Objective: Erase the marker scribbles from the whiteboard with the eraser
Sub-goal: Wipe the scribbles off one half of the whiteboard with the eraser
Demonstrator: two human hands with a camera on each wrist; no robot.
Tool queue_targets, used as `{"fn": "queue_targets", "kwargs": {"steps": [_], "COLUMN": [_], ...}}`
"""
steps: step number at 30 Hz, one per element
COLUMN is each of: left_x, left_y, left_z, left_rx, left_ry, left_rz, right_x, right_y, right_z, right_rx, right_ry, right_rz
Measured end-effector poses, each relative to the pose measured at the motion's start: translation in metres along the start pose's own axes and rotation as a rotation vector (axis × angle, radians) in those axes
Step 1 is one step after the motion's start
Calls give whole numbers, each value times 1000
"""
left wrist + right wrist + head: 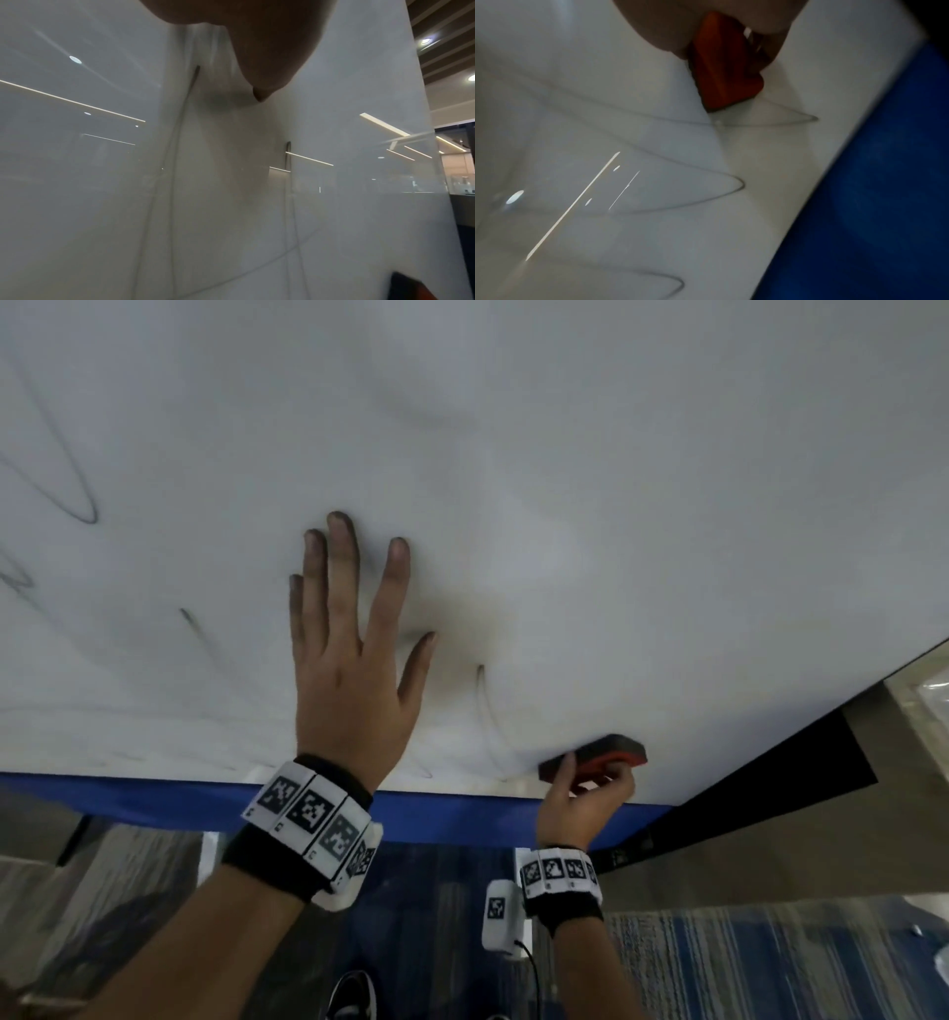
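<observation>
the left hand [349, 670] is lying flat on the whiteboard [616, 480], fingers [343, 546] straight and spread, fingertips darkened, holding nothing. the right hand [583, 801] is gripping the eraser [598, 759], thumb on one side and curled fingers on the other, and is pressing it against the board near the lower edge, just above the blue strip [462, 814]. the eraser is showing a red back and a dark pad; in the right wrist view its red body [721, 67] is sitting on the board with a faint looping line just beside its tip. scribbles [72, 469] are showing at the far left of the board, with paler loops [485, 711] between the two hands. both wrists are wearing bands [313, 819] with black-and-white markers. below, a striped carpet [744, 968] is showing.
</observation>
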State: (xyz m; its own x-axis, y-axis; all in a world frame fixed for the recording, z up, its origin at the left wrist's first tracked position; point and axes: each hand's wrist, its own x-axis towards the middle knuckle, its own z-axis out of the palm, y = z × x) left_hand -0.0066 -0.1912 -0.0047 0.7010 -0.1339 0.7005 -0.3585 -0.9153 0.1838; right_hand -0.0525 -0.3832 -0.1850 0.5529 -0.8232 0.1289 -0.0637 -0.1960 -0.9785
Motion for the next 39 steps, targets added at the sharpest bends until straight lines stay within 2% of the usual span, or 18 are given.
{"fn": "queue_targets", "kwargs": {"steps": [2,6,8,11,14,16,18,19,21,24,26,28,30,32,34,36,37,39], "left_x": [-1,-2,-3,-5,-5,-6,-7,-7,-8,-9,-10,-11,-11,-10,-11,-13,-14,-13], "left_y": [-1,-1,-1,-3,-4,-4,-4,-4,-6,-8,-10,-11,-12,-14,-14,-15,-16,-19], "left_z": [0,2,3,5,8,9,9,9,8,9,9,9,8,7,4,0,-3,-9], "left_rx": [1,-11,-13,-9,-7,-10,-10,-7,-4,-4,0,2,10,16,18,17,17,23], "left_ry": [0,4,7,-3,-9,-7,-11,-16,-26,-33,-29,-32,-48,-60,-70,-81,-89,-106], "left_rz": [9,-4,-4,3,0,3,8,10,16,37,48,54,62,75,81,93,102,121], "right_x": [1,0,-2,1,4,8,12,12,3,-14,-25,-27,-35,-45,-49,-47,-46,-49], "right_y": [-9,-50,-46,2,70,117,134,116,62,7,-7,4,17,32,31,5,-11,-56], "right_z": [1,15,18,20,26,27,29,28,29,29,34,45,56,64,63,61,59,54], "right_rx": [63,101,130,174,209,272,292,329,341,360,403,349,343,374,349,416,466,511], "right_ry": [33,-4,16,58,118,113,74,69,81,-51,-88,-19,40,31,-1,-1,5,-15], "right_rz": [71,-143,-101,128,571,800,900,922,761,422,345,438,644,917,1058,1048,955,637]}}
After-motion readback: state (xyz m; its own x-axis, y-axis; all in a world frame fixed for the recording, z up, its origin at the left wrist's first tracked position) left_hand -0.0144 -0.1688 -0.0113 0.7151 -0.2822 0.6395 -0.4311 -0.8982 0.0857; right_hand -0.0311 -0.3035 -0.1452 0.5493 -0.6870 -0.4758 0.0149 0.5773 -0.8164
